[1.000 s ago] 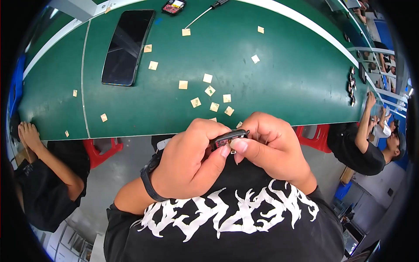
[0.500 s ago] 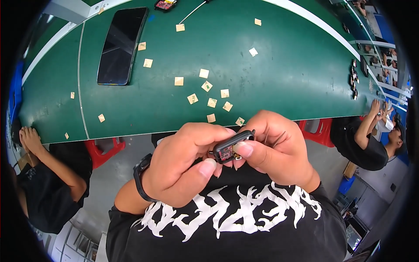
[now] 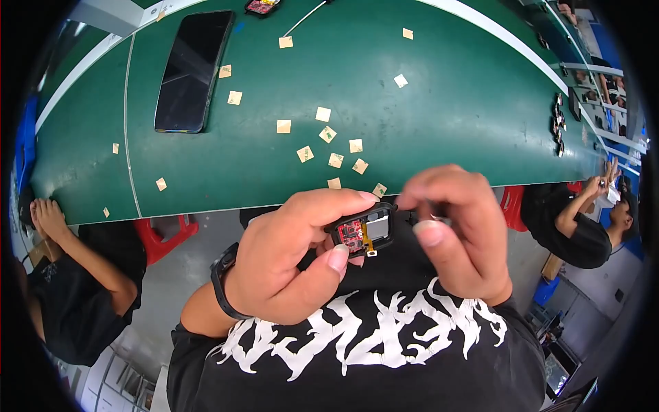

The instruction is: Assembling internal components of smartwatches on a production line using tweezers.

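In my left hand [image 3: 288,257] is a small black device casing [image 3: 390,238], held at its edges between thumb and fingers. Its open side faces up and shows a red circuit board [image 3: 351,235], a silver-grey rectangular part and a yellow flex strip [image 3: 371,240]. Just right of the casing, apart from it, hovers my right hand [image 3: 463,233], its fingers curled and a little blurred. A thin metal tool [image 3: 436,214] shows partly among those fingers; the rest of it is hidden in the hand.
Several small beige adhesive squares [image 3: 327,134] lie scattered on the green table [image 3: 467,130]. A black phone [image 3: 193,72], another opened device [image 3: 262,6] and a thin metal-shafted tool [image 3: 305,18] lie farther back. Small dark parts [image 3: 559,127] line the right side. People sit at both sides.
My right hand has come off the casing and moved right. The casing has tilted toward me in my left hand, so the board and grey part show more fully.
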The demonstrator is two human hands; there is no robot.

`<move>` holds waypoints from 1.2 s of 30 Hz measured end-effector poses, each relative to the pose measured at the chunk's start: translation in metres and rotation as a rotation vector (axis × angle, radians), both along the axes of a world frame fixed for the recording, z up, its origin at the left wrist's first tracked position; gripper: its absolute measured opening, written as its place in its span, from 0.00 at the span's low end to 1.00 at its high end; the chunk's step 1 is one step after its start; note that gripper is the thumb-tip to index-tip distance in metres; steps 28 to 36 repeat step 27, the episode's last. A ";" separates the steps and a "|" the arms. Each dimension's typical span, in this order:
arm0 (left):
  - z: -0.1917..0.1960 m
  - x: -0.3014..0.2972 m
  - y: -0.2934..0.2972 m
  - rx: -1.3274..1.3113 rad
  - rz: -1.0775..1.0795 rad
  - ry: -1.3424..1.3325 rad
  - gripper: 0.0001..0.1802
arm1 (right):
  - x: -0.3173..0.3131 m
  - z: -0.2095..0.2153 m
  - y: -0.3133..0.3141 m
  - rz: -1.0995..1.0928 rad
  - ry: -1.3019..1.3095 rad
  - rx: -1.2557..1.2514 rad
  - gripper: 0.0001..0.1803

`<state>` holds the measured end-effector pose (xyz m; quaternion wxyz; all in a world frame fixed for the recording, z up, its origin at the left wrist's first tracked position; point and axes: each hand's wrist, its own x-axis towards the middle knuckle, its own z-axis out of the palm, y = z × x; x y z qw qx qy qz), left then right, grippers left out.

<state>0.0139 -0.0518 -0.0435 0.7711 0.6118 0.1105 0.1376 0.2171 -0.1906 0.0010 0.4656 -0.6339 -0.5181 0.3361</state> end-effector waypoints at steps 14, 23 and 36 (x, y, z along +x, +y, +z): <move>0.008 0.000 -0.001 -0.064 0.005 0.034 0.24 | 0.004 0.015 -0.001 0.107 -0.939 0.435 0.12; 0.010 -0.002 -0.008 -0.071 0.052 0.048 0.23 | 0.001 0.021 0.004 0.211 -1.026 0.426 0.06; 0.010 -0.005 -0.009 -0.146 0.024 0.098 0.23 | -0.002 0.017 0.003 0.221 -0.932 0.433 0.06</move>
